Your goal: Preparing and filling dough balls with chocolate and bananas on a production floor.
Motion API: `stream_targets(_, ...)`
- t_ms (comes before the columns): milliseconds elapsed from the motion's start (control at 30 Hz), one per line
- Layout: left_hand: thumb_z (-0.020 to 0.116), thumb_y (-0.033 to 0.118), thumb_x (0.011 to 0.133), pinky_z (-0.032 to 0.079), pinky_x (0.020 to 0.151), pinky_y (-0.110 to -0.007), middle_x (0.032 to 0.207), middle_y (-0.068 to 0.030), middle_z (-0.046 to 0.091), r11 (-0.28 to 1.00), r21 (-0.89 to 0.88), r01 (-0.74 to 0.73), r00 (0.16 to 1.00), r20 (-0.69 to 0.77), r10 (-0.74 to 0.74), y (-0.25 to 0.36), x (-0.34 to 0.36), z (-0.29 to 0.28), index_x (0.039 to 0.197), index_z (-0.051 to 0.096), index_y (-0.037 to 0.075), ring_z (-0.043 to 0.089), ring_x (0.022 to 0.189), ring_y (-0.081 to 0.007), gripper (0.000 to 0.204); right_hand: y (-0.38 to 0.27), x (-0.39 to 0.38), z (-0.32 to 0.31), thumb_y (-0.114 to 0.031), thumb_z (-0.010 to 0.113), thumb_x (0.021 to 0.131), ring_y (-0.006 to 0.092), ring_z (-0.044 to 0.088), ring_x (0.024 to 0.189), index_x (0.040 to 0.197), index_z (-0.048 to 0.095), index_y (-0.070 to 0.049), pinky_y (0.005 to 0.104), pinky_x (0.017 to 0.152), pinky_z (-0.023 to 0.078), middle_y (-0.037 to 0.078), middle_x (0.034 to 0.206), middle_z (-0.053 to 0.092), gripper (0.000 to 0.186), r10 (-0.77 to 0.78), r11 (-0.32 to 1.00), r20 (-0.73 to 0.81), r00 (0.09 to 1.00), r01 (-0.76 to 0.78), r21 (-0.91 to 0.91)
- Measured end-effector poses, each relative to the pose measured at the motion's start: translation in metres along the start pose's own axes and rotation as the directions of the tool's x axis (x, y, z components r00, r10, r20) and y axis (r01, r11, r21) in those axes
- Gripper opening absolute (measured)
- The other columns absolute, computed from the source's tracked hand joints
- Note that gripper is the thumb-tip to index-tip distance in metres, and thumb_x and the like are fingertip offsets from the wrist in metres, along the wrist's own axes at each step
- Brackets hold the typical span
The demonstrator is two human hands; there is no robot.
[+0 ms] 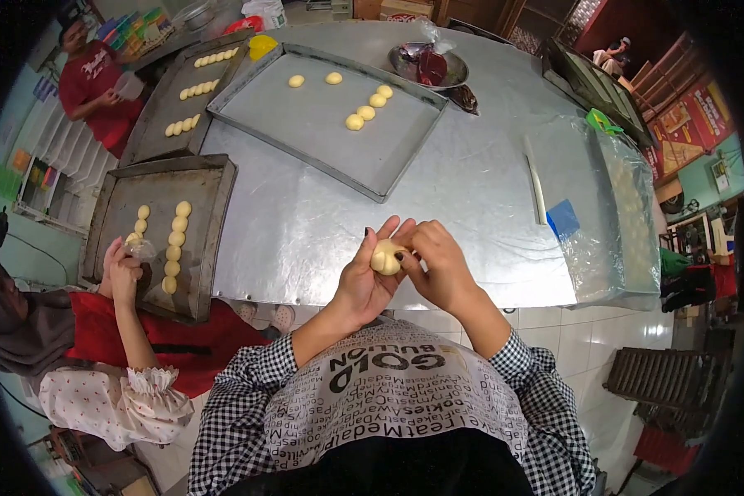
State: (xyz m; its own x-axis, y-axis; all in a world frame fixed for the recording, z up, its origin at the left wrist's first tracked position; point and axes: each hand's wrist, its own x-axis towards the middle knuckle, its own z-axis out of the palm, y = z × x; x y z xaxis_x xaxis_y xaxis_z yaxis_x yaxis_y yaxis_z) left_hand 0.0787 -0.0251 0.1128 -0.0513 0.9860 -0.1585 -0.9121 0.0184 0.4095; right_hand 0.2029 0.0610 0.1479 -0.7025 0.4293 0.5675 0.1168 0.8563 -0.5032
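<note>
Above the near edge of the metal table, my left hand (359, 285) cups a pale yellow dough ball (383, 258) in its palm and curled fingers. My right hand (443, 266) is closed against the ball's right side, its thumb and fingers pinching the dough. A crease runs over the ball's surface. Beyond my hands sits a large shallow metal tray (285, 112), with two separate dough balls (333, 78) toward the back and a touching row of several dough balls (366, 112) on its right side.
At left, a person's hands (124, 275) work over another tray (159, 188) holding two dough rows. A third tray (159, 107) stands behind it. At the back are a metal bowl (459, 76) and yellow object (262, 47); at right, plastic sheeting (591, 264). Another person (91, 91) stands far left.
</note>
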Motion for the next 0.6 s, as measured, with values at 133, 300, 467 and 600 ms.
stream_targets(133,0.034,0.046,0.098,0.036,0.105,-0.034,0.144,-0.0073,0.035,0.995,0.088,0.052,0.998,-0.027,-0.050,-0.013,0.004,-0.004,0.143,0.024,0.009,0.045,0.123,-0.0168,0.060,0.007,-0.009,-0.003,-0.004,0.064,0.070,0.0256,0.054,0.080,0.086,0.060,-0.007,0.0347,0.069,0.043,0.006,0.085,0.057,0.017,-0.013,0.989,0.145,0.989,0.034,-0.143)
stream_targets(300,0.041,0.042,0.097,0.039,0.102,-0.034,0.135,-0.0047,0.044,0.991,0.049,0.125,0.992,0.009,-0.125,-0.022,0.013,-0.001,0.143,0.025,0.010,0.046,0.121,-0.0159,0.058,0.015,-0.022,-0.014,-0.006,0.063,0.073,0.0236,0.052,0.084,0.082,0.059,-0.008,0.0371,0.075,0.040,0.004,0.086,0.055,0.010,0.103,0.995,-0.095,0.990,-0.103,-0.002)
stream_targets(467,0.042,0.038,0.098,0.040,0.101,-0.037,0.133,-0.0060,0.044,0.975,0.059,0.215,0.976,-0.029,-0.214,-0.049,0.021,-0.024,0.142,0.030,0.013,0.047,0.120,-0.0172,0.052,0.026,-0.045,-0.014,-0.007,0.066,0.072,0.0231,0.053,0.093,0.090,0.062,-0.009,0.0355,0.079,0.039,0.004,0.098,0.059,0.018,0.203,0.979,0.153,0.967,-0.198,-0.045)
stream_targets(600,0.040,0.029,0.100,0.039,0.102,-0.040,0.133,-0.0074,0.042,0.954,0.063,0.292,0.949,0.101,-0.297,-0.051,0.026,-0.022,0.138,0.034,0.014,0.047,0.120,-0.0206,0.041,0.044,-0.074,-0.003,-0.014,0.063,0.081,0.0323,0.046,0.117,0.102,0.060,-0.007,0.0428,0.097,0.034,0.014,0.123,0.052,0.022,0.391,0.881,0.044,0.919,-0.388,0.271)
